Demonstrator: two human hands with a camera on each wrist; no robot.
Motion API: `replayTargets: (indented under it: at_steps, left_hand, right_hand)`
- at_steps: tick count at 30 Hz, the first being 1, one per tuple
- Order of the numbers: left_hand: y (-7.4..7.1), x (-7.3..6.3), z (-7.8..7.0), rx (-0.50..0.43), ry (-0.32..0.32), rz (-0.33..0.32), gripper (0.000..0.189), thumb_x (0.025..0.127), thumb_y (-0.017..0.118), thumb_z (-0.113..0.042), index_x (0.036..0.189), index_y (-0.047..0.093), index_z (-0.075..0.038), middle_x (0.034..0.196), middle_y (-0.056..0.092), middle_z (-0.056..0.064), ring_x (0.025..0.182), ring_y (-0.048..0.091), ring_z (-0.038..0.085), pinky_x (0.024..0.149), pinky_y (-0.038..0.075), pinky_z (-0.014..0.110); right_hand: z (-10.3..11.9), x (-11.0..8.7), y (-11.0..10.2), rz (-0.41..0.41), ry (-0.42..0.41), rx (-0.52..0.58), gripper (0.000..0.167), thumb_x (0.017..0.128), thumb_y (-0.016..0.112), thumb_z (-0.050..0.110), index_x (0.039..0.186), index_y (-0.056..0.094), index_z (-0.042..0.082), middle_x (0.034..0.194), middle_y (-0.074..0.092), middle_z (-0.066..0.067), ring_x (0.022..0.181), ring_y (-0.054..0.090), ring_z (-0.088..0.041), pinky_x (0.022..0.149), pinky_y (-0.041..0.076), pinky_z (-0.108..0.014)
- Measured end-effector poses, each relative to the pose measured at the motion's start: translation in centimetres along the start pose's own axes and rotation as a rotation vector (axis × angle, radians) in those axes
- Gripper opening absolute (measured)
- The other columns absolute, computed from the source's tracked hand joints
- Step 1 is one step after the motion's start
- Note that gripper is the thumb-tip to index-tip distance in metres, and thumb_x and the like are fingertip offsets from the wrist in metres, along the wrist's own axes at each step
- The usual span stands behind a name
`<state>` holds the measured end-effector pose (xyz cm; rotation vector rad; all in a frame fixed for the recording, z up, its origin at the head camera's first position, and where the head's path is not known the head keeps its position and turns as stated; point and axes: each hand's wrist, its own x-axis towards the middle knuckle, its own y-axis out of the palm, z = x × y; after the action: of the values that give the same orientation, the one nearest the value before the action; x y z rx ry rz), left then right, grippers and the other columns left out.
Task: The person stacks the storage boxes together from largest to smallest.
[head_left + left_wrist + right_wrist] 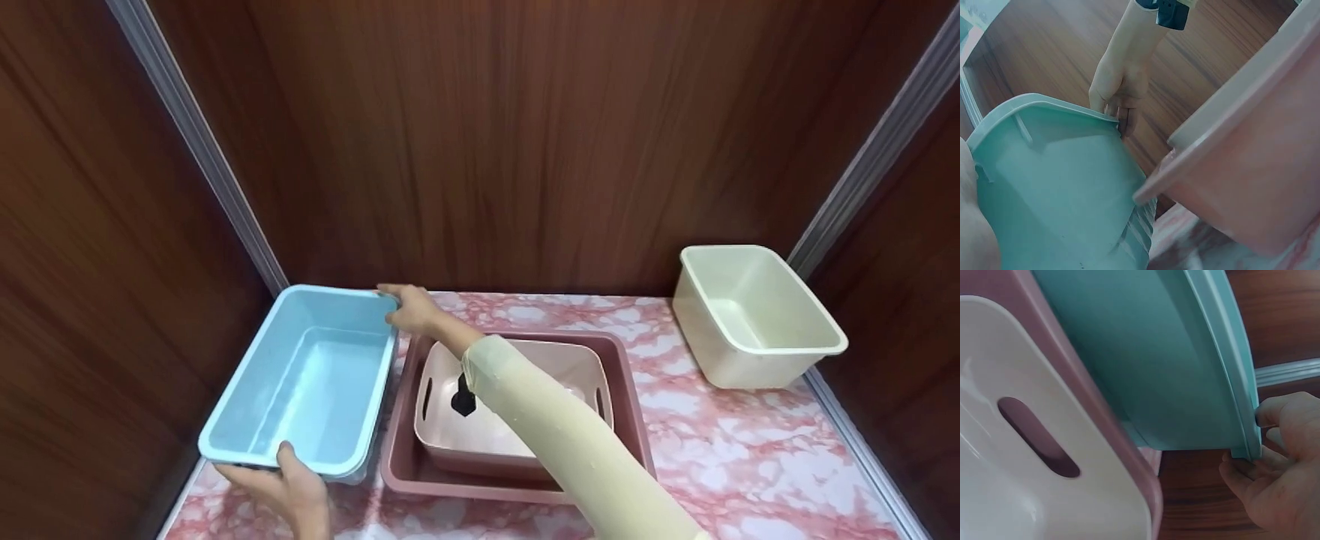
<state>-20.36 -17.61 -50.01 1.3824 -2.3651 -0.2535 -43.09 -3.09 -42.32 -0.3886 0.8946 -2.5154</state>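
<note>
The right forearm is covered by a long, pale cream-yellow fabric sleeve (570, 442), cut fairly close and tapered toward the wrist. Its surface is mostly smooth, marked by a few tiny pale flecks and by soft creases near the narrow cuff (480, 358). Beyond that cuff the right hand (412, 309) is left bare. In the left wrist view, a narrow dark wrist strap (1147, 4), edged by a thin light line, is seen at the right wrist, and a small, blocky, blue-black device (1172, 15) with squared corners is carried there; its finer details are too blurred to be read. The left hand (289, 491) is bare too, and its wrist is cut off by the lower border of the head view.
</note>
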Motion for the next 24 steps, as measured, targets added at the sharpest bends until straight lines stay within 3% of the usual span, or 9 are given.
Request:
replayTargets:
  at_steps: [2,5,10,18,20,24]
  left_hand:
    - [0.4,-0.1,-0.7,-0.036,0.009,0.021,0.089,0.083,0.047,0.015,0.156,0.004,-0.012,0.152,0.023,0.016,0.133,0.033,0.03,0.109,0.031,0.034]
    - [1.0,-0.2,-1.7,-0.057,0.027,0.044,0.089,0.083,0.046,0.015,0.156,0.005,-0.012,0.15,0.025,0.018,0.13,0.035,0.03,0.108,0.033,0.037]
    - [2.1,-0.1,-2.9,0.018,0.036,0.047,0.089,0.083,0.049,0.012,0.156,0.005,-0.011,0.148,0.03,0.019,0.127,0.04,0.028,0.106,0.035,0.036]
    - [2.7,0.3,-3.4,0.064,0.008,0.069,0.086,0.085,0.051,0.008,0.156,0.006,-0.012,0.146,0.033,0.018,0.125,0.04,0.027,0.105,0.034,0.033]
    - [2.8,0.3,-3.8,0.049,0.008,0.083,0.086,0.086,0.05,0.008,0.156,0.006,-0.013,0.146,0.033,0.017,0.125,0.04,0.027,0.104,0.035,0.034]
    - [2.9,0.4,-4.9,-0.072,0.015,0.149,0.085,0.086,0.046,0.013,0.155,0.006,-0.013,0.146,0.03,0.019,0.127,0.039,0.029,0.105,0.036,0.038]
  right_hand:
    - [0.3,-0.1,-0.7,-0.022,0.018,0.0,0.061,0.085,0.062,-0.001,0.143,0.05,0.013,0.135,0.058,-0.002,0.086,0.053,-0.016,0.067,0.042,-0.021]
    - [0.7,-0.2,-1.7,-0.05,0.036,0.009,0.059,0.085,0.063,-0.001,0.141,0.053,0.015,0.13,0.06,-0.002,0.083,0.051,-0.012,0.067,0.042,-0.019]
    - [1.0,-0.4,-3.3,-0.088,0.026,0.034,0.052,0.086,0.062,0.0,0.137,0.057,0.012,0.127,0.062,-0.006,0.101,0.057,-0.013,0.084,0.046,-0.02]
    - [1.5,-1.4,-5.3,-0.069,0.012,0.099,0.044,0.091,0.057,0.002,0.135,0.058,0.01,0.131,0.059,-0.007,0.105,0.058,-0.018,0.092,0.049,-0.031]
    - [1.7,-1.6,-5.6,-0.072,0.009,0.101,0.043,0.092,0.057,0.003,0.135,0.057,0.01,0.132,0.058,-0.007,0.106,0.058,-0.019,0.094,0.048,-0.033]
    - [2.1,-2.2,-6.4,-0.098,0.004,0.098,0.04,0.093,0.057,0.003,0.132,0.059,0.01,0.13,0.058,-0.007,0.105,0.058,-0.019,0.095,0.047,-0.034]
